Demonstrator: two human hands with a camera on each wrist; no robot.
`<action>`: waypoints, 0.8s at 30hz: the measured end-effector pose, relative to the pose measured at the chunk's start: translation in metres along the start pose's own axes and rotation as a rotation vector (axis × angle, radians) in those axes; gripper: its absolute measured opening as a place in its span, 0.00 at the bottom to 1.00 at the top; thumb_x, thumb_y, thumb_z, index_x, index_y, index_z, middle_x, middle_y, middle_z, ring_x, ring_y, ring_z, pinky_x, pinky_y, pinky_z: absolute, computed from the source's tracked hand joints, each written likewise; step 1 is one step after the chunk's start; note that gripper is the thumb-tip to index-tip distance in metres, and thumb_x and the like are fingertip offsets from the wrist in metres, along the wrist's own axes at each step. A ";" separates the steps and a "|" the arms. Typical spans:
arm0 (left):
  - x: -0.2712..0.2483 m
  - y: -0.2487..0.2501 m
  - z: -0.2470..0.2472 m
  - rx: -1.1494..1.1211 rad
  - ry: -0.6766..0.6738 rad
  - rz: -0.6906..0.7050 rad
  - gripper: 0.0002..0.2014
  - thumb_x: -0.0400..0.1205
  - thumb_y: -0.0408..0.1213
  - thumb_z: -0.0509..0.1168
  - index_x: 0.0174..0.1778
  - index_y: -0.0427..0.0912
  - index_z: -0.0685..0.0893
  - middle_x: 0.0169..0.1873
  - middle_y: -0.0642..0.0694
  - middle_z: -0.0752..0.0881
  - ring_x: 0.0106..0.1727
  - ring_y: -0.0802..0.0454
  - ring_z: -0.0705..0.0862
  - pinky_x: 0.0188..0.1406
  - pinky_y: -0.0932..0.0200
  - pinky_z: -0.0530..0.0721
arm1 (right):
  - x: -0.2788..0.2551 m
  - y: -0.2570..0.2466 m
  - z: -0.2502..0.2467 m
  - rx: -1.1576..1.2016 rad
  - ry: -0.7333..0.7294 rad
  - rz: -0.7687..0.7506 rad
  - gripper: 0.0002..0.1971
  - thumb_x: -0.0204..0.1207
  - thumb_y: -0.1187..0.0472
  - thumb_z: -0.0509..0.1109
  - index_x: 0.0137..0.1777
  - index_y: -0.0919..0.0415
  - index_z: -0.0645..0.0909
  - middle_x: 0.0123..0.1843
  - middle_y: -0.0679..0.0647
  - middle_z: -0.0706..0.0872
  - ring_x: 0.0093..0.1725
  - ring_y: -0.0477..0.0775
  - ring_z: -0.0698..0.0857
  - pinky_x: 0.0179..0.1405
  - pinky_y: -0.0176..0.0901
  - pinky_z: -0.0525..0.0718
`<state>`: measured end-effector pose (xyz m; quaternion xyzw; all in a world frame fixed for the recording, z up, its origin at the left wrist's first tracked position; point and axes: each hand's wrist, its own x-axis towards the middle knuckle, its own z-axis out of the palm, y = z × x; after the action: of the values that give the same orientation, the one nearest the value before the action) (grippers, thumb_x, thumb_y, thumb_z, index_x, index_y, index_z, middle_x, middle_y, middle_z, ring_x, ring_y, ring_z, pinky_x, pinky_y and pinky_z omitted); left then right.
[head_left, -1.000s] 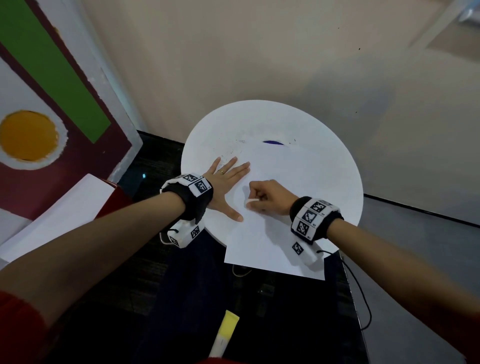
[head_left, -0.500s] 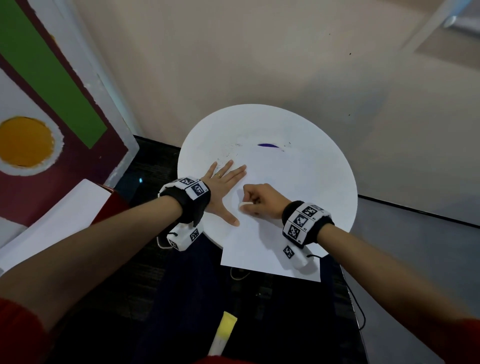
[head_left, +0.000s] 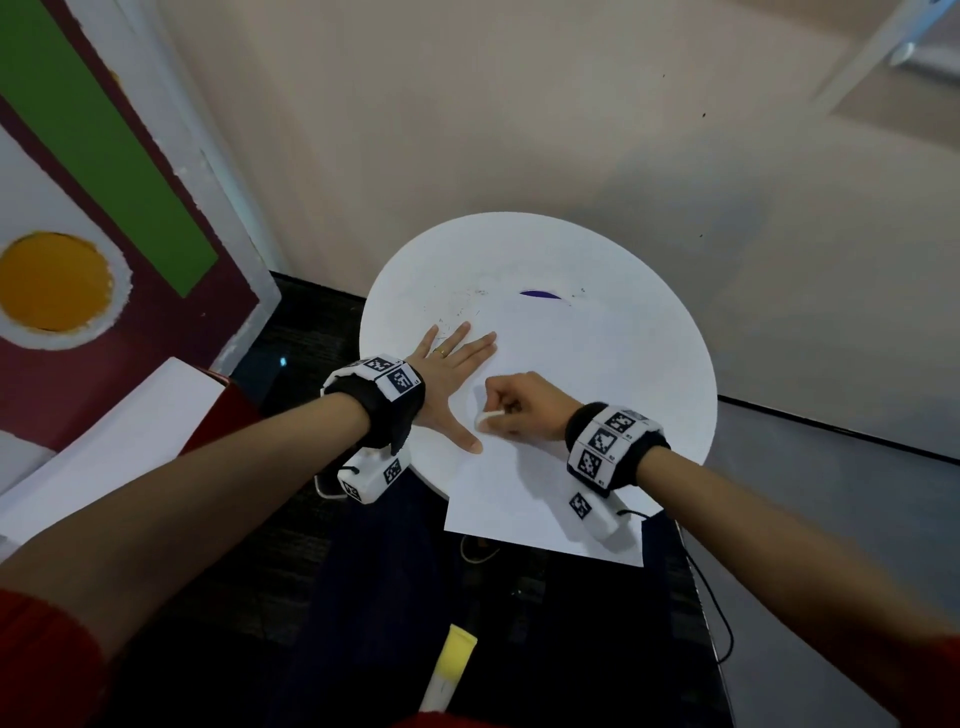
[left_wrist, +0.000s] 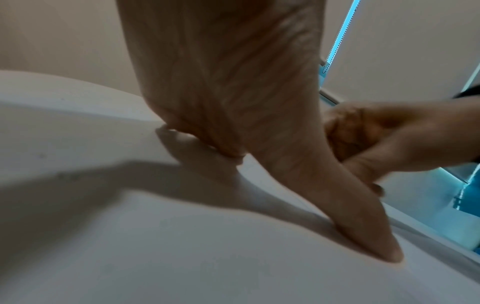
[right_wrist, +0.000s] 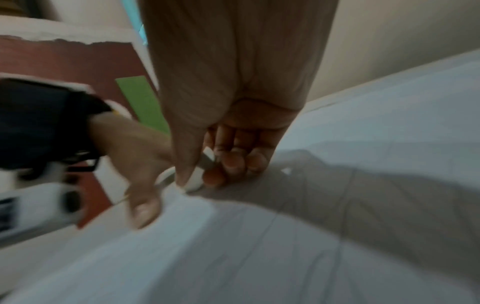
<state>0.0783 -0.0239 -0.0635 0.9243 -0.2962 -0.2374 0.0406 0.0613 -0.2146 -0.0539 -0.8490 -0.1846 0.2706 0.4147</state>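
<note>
A white sheet of paper (head_left: 550, 467) lies on a round white table (head_left: 639, 291), its near edge hanging over the table's front. My left hand (head_left: 452, 379) lies flat on the paper's left side with fingers spread, thumb pointing toward me. My right hand (head_left: 519, 408) is curled and pinches a small white eraser (head_left: 488, 418) against the paper, just right of the left thumb. In the right wrist view the eraser (right_wrist: 193, 180) sits under the thumb tip on the sheet (right_wrist: 285, 246). The left wrist view shows my left thumb (left_wrist: 358, 222) pressing the sheet.
A small purple mark (head_left: 540, 295) and dark specks (head_left: 467, 306) lie on the table past the paper. A painted board (head_left: 104, 208) leans at the left, beside white sheets (head_left: 119, 441). A yellow-tipped marker (head_left: 448, 670) lies near my lap. Beige wall behind.
My right hand has shifted slightly back and forth with the eraser beside the left thumb. The left hand has stayed flat on the paper.
</note>
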 end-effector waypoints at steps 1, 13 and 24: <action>0.001 0.000 0.000 -0.011 0.008 0.000 0.70 0.59 0.81 0.64 0.83 0.48 0.30 0.80 0.60 0.26 0.80 0.52 0.22 0.78 0.41 0.26 | 0.005 0.002 -0.005 0.003 0.061 0.008 0.11 0.72 0.65 0.75 0.36 0.65 0.74 0.28 0.59 0.80 0.26 0.52 0.76 0.31 0.41 0.75; 0.004 0.005 -0.005 0.001 0.011 0.026 0.70 0.61 0.79 0.66 0.84 0.45 0.32 0.82 0.56 0.29 0.81 0.53 0.25 0.78 0.42 0.26 | 0.016 0.017 -0.030 -0.158 0.211 0.000 0.12 0.71 0.63 0.75 0.34 0.56 0.73 0.28 0.52 0.79 0.26 0.46 0.73 0.31 0.36 0.72; 0.015 0.018 0.003 -0.029 0.051 0.029 0.68 0.61 0.81 0.62 0.84 0.47 0.32 0.82 0.58 0.30 0.82 0.57 0.28 0.79 0.38 0.28 | 0.001 0.014 -0.027 -0.059 0.097 -0.033 0.11 0.72 0.65 0.74 0.34 0.58 0.74 0.28 0.55 0.80 0.25 0.47 0.75 0.30 0.38 0.75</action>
<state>0.0779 -0.0470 -0.0678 0.9251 -0.3048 -0.2172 0.0649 0.0806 -0.2389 -0.0517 -0.8699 -0.1860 0.2167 0.4022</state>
